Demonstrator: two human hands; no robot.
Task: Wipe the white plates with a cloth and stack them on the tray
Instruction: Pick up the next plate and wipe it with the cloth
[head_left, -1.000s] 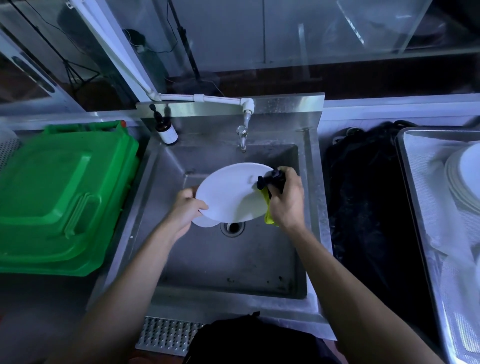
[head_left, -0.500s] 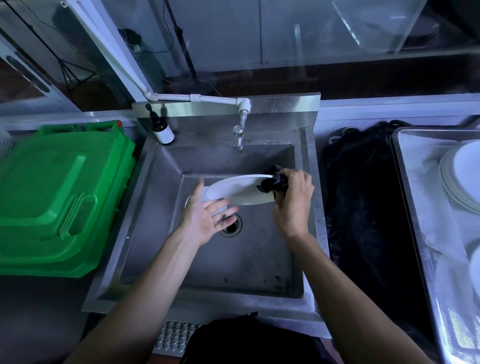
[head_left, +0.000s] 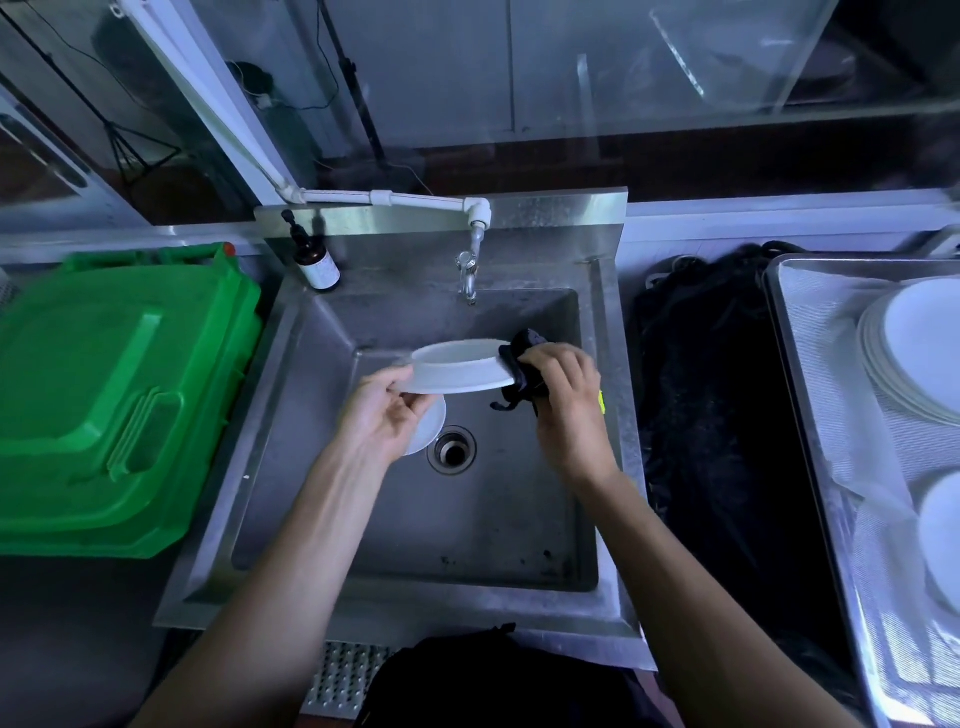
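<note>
Plate (head_left: 457, 371) held over sink (head_left: 322, 467), tap (head_left: 467, 270) behind, tray (head_left: 810, 415) right.

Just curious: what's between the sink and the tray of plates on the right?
In the head view, a dark, black heap lies between sink and tray; what it is is unclear.

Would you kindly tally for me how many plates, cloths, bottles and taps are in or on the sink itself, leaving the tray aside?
White plates: 2 (held plate, lower plate)
Dark cloth: 1
Brown pump bottle: 1
Tap: 1
Total: 5
</note>
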